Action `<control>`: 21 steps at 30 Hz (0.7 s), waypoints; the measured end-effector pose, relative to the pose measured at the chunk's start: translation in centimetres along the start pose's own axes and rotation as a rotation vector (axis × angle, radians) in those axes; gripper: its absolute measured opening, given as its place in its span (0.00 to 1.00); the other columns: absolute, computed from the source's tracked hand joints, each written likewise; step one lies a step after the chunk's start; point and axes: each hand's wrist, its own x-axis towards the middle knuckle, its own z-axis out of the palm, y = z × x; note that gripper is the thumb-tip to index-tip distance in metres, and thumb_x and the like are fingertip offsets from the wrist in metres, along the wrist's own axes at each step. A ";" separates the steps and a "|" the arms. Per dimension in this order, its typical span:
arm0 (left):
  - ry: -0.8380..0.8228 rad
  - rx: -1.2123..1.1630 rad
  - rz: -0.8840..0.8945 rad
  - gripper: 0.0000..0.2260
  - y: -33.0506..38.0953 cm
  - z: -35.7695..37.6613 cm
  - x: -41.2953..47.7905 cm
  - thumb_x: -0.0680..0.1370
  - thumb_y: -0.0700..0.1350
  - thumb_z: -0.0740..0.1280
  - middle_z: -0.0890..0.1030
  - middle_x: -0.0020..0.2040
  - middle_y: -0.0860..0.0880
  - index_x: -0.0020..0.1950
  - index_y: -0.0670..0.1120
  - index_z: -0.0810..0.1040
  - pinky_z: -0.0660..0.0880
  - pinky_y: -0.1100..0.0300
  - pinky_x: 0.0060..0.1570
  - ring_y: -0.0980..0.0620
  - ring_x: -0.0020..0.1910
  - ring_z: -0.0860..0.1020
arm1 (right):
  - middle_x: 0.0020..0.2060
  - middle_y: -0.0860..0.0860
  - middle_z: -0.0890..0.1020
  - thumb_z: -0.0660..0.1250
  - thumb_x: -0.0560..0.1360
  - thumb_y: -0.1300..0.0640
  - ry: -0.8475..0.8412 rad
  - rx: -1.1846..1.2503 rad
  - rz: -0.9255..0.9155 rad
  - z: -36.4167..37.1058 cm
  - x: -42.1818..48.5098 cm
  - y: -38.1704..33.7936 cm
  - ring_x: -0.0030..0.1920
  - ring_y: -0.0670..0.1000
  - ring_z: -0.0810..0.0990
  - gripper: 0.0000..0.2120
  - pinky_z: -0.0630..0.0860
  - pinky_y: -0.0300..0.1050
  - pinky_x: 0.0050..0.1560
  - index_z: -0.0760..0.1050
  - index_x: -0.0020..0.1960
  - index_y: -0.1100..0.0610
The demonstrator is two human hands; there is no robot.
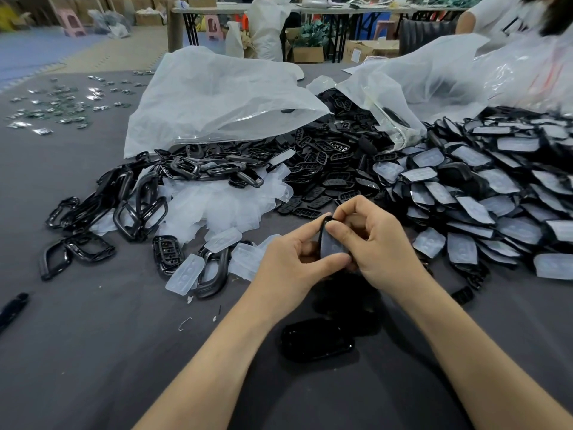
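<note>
Both my hands hold one black key-fob shell (333, 242) with a translucent rubber pad seated in it, just above the grey table (93, 352). My left hand (290, 259) grips its lower left side, thumb pressed on the pad. My right hand (376, 243) pinches its top and right side with curled fingers. A glossy black shell half (316, 338) lies on the table below my wrists. Loose translucent pads (217, 206) and black frames (136, 209) lie to the left.
Large piles of black fob parts (335, 169) and pad-fitted shells (483, 193) spill from white plastic bags (217, 97) ahead and right. Small green circuit boards (62, 103) are scattered far left. Another person (496, 13) stands at the back right among tables and boxes.
</note>
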 end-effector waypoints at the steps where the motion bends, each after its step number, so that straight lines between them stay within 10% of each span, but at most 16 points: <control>1: -0.003 0.000 0.000 0.24 0.0 0.0 0.1 0.74 0.36 0.72 0.86 0.48 0.47 0.68 0.49 0.74 0.79 0.59 0.53 0.52 0.47 0.83 | 0.30 0.48 0.78 0.67 0.77 0.60 0.005 -0.006 -0.001 0.1 0.0 0.0 0.25 0.42 0.71 0.09 0.68 0.36 0.21 0.71 0.41 0.50; 21: 0.022 -0.123 -0.007 0.21 -0.2 -0.2 0.2 0.74 0.34 0.72 0.85 0.48 0.46 0.63 0.53 0.77 0.80 0.59 0.48 0.52 0.47 0.84 | 0.26 0.48 0.78 0.65 0.77 0.64 -0.116 0.215 0.129 -1.1 0.3 -0.6 0.25 0.44 0.73 0.05 0.74 0.37 0.27 0.75 0.42 0.61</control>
